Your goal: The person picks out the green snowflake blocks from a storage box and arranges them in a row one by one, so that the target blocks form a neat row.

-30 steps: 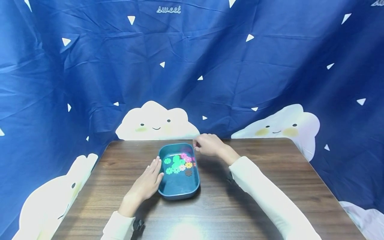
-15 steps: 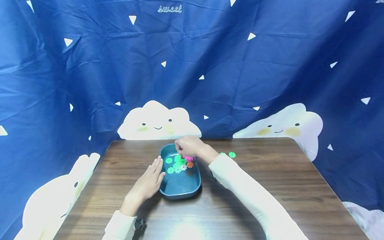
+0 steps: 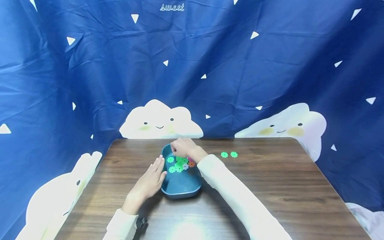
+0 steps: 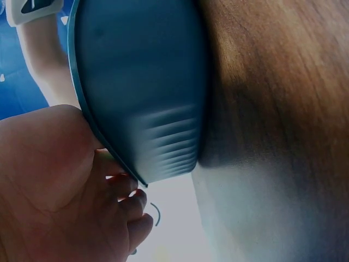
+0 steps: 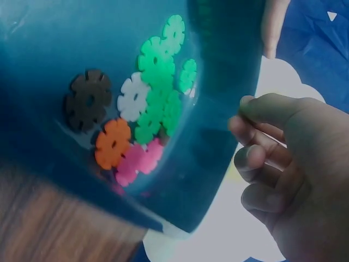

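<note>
A teal tray point(image 3: 180, 185) holds several flower-shaped snap discs. In the right wrist view these are green discs point(image 5: 155, 95), a white disc point(image 5: 126, 102), an orange disc point(image 5: 106, 150), a dark brown disc point(image 5: 80, 112) and pink discs point(image 5: 148, 158). My left hand point(image 3: 149, 181) rests along the tray's left rim, fingers extended. Over the tray's far end is my right hand point(image 3: 184, 147), fingers loosely bent. Its thumb and index tips are close together, with nothing visible between them. From the head, this hand hides the tray's far right corner.
Two more green discs, one point(image 3: 224, 155) left of the other point(image 3: 234, 154), lie on the wooden table point(image 3: 270, 186) right of the tray. A blue curtain point(image 3: 192, 66) with white clouds hangs behind the table's far edge.
My right hand has moved left from beside the tray's far right corner to above its far end. Two green discs on the table have come out from behind that arm. The left hand stays put.
</note>
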### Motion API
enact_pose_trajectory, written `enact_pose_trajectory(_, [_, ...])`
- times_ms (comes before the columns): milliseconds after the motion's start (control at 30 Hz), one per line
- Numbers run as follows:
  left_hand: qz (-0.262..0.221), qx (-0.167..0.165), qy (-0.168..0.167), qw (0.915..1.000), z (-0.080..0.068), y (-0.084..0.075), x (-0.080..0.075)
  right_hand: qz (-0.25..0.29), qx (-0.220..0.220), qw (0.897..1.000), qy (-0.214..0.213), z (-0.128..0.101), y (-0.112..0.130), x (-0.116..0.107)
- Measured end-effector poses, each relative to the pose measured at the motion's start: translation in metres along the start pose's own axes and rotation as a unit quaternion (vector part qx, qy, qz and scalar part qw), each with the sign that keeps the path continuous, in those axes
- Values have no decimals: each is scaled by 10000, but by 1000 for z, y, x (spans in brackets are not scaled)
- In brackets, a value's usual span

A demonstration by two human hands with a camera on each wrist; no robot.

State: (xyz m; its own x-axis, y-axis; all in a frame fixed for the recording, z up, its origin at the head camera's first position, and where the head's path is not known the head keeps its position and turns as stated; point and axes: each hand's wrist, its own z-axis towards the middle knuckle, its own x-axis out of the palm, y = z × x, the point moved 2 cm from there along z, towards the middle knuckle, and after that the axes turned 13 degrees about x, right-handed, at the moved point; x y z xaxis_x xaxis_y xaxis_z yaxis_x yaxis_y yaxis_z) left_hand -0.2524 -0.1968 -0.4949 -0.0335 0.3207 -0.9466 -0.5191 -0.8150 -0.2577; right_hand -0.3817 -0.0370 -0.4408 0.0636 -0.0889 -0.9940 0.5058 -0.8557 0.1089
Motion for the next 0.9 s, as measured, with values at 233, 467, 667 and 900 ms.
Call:
enact_pose_trajectory(233, [16,50,-28,10000,2,-1,-1,-72,420,9983,388,4,3,8])
enact_pose_trajectory(467, [89,63,-28,9999,1,0,-1,-483,652,9933,826,6,4,17])
enact_pose_trajectory(667, [97,63,-44,9999,1,-3,-2,-843,718,9881,1068,5,4,24])
enact_pose_trajectory(900, [104,37,15,9999,1,-3,-3,-999,659,9867,1099,5,5,25])
